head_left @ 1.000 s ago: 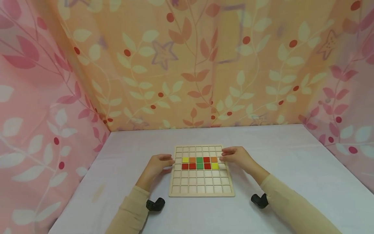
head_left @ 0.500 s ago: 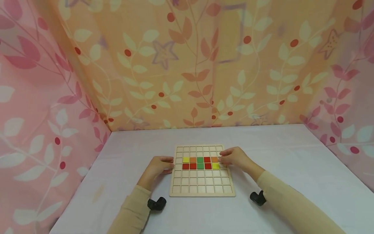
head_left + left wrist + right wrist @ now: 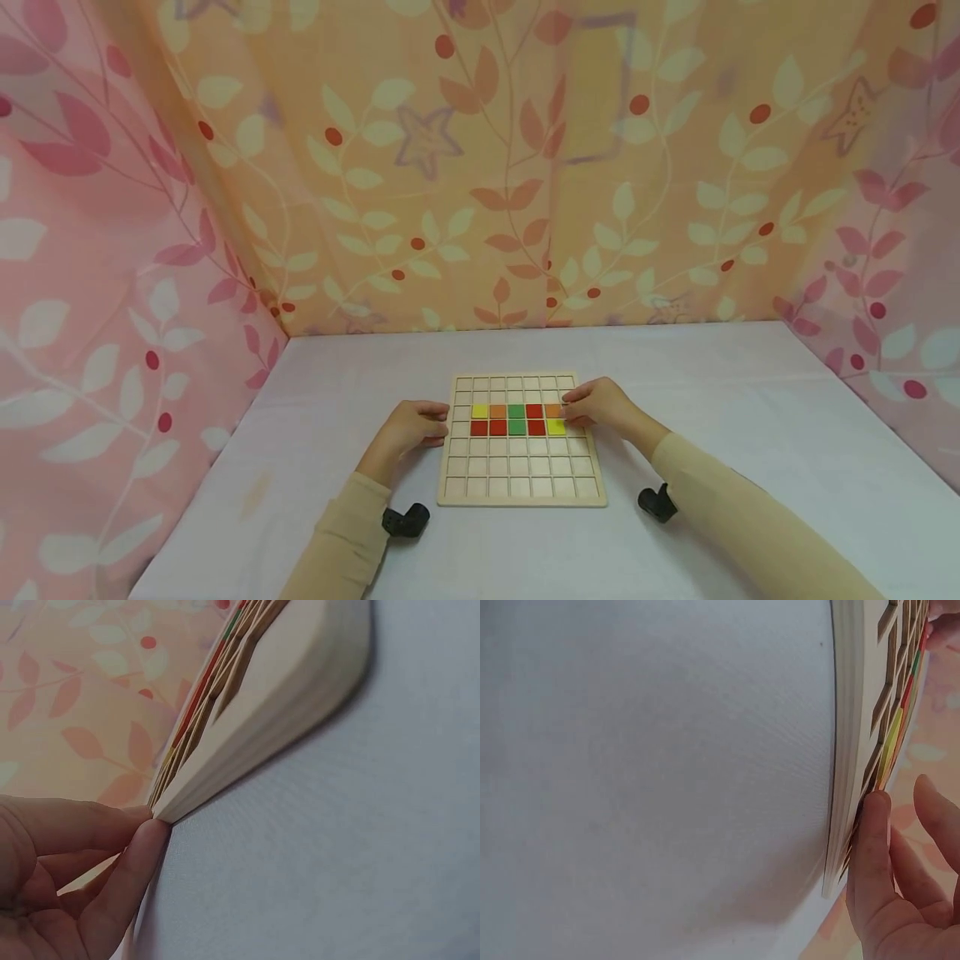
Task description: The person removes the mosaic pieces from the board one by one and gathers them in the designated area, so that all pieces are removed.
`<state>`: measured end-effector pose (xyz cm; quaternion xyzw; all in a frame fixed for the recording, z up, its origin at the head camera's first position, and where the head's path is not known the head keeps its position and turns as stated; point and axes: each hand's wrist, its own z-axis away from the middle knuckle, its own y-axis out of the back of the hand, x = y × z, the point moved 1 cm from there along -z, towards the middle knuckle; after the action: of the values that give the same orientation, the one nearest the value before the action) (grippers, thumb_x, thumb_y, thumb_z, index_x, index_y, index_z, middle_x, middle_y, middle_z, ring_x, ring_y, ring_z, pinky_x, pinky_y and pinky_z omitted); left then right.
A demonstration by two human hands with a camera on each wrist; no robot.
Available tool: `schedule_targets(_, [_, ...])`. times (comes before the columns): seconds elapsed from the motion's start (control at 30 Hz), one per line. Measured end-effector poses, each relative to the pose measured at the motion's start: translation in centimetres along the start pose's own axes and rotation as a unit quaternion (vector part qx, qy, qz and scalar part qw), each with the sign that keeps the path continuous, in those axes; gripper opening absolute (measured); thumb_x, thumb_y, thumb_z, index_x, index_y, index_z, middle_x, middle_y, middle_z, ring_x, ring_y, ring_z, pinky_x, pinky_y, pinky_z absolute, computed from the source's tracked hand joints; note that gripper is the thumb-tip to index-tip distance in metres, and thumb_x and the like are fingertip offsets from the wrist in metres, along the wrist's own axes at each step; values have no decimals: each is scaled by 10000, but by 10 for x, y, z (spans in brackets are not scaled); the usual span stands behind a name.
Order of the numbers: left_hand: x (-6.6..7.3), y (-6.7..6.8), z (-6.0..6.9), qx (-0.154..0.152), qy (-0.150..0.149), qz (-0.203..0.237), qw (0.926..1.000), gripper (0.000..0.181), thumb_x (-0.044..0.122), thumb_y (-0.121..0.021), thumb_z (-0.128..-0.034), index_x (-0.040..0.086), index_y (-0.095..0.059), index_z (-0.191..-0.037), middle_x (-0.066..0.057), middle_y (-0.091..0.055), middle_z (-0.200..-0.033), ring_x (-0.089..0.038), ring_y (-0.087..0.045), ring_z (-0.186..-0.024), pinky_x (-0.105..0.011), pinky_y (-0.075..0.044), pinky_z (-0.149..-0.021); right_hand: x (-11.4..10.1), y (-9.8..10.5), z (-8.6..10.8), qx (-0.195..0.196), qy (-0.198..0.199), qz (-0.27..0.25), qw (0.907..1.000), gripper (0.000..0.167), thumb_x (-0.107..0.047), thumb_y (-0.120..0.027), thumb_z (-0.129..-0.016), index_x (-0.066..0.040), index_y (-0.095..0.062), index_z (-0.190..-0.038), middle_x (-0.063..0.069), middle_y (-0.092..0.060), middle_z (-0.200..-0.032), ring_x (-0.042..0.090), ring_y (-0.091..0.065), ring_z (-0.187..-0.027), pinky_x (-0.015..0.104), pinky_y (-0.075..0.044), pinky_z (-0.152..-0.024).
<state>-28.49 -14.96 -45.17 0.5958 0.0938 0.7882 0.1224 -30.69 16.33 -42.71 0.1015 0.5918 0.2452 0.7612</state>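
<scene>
A square wooden grid board (image 3: 519, 487) lies flat on the table. Two adjoining rows of coloured square tiles sit in its cells: among them a yellow tile (image 3: 480, 412), a green tile (image 3: 516, 412) and a red tile (image 3: 478, 427). My left hand (image 3: 408, 432) touches the board's left edge with thumb and fingertips, seen close in the left wrist view. Over the right side reaches my right hand (image 3: 603, 403), its fingertips at the right end of the rows, partly covering an orange tile (image 3: 551, 411). A gap shows between its thumb and fingers in the right wrist view.
A white cloth covers the table (image 3: 360, 358). Patterned curtains (image 3: 420, 208) enclose it at the back and both sides. Black wrist devices, one at the left (image 3: 406, 521) and one at the right (image 3: 657, 503), hang beside the sleeves.
My right hand has moved left and slightly inward over the board, closer to the right end of the tile rows. My left hand stays at the left edge. The tiles look unchanged.
</scene>
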Motion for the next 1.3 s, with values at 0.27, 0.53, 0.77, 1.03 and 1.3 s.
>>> schedule_targets(0.27, [0, -1, 2, -111, -188, 41, 9998, 406, -125, -661, -832, -82, -634, -1235, -181, -667, -1089, -108, -635, -774, -272, -618, -687, 1, 0, -4, 16, -114, -60, 9999, 285, -40, -760, -843, 101, -700, -1084, 103, -758, -873, 98, -684, -686, 262, -622, -686])
schedule_targets(0.53, [-2, -2, 0, -91, -123, 30, 9999, 401, -111, -662, -834, -60, -645, -1231, -142, -660, -1056, -116, -630, -779, -266, -618, -691, 3, 3, -12, -30, -376, -65, 9993, 250, -64, -749, -864, 82, -723, -1065, 140, -768, -883, 99, -674, -626, 228, -605, -635])
schedule_targets(0.77, [-2, -3, -1, -87, -117, 81, 9999, 406, -113, -661, -834, -62, -641, -1236, -147, -657, -1063, -115, -630, -778, -267, -619, -695, 3, 3, -15, -18, -387, -98, 9992, 226, -55, -748, -861, 88, -725, -1034, 132, -766, -844, 90, -660, -584, 212, -595, -598])
schedule_targets(1.03, [-4, -2, -2, -52, -88, 20, 9999, 401, -94, -667, -843, -44, -646, -1240, -150, -649, -1094, -127, -629, -791, -275, -621, -700, 3, 1, -19, -28, -338, -127, 9993, 187, -44, -752, -852, 86, -738, -987, 101, -759, -795, 81, -645, -558, 206, -589, -581])
schedule_targets(1.3, [-2, 0, 2, -99, -123, 2, 9999, 408, -99, -669, -840, -47, -646, -1244, -149, -648, -1068, -118, -631, -777, -268, -618, -691, 3, 0, -22, -49, -377, -332, 9987, 186, -34, -715, -882, 100, -721, -1012, 77, -748, -779, 72, -645, -561, 200, -588, -576])
